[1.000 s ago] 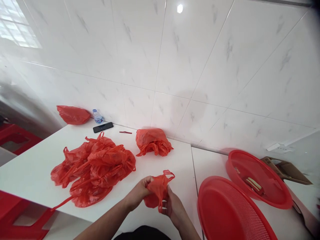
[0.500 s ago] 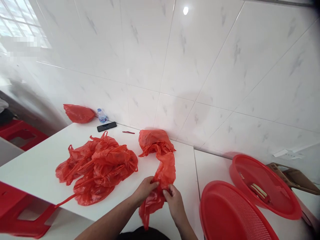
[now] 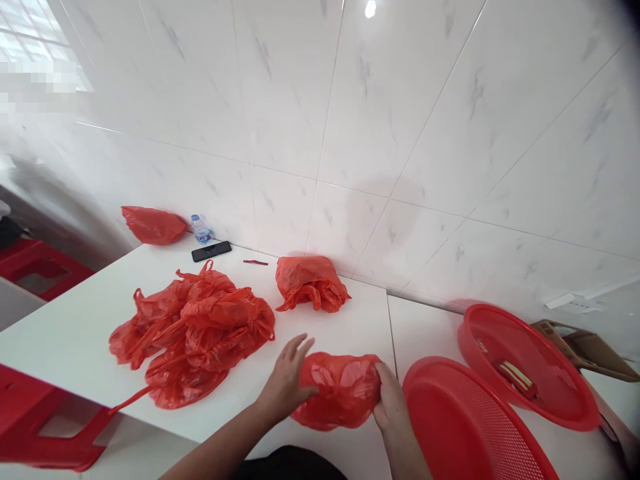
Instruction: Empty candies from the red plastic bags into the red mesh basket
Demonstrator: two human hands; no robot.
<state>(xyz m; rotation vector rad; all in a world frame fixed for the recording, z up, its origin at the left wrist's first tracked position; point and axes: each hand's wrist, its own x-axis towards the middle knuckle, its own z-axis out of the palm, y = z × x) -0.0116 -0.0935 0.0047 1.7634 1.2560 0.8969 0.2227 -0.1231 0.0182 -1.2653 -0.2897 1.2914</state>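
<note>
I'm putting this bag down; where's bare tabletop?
White tabletop is bare left of the crumpled red plastic-bag heap, and between the central bundled red plastic bag and the rounded held red bag. Crowded: right, two round red plastic baskets.

Black garment [image 3: 291, 464], bare forearms [image 3: 220, 437]

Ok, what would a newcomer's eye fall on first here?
Likely the heap of crumpled red bags, on the white table's left side. Next, perhaps, the rounded red bag between the left hand and right hand, then two red baskets at the right.
</note>
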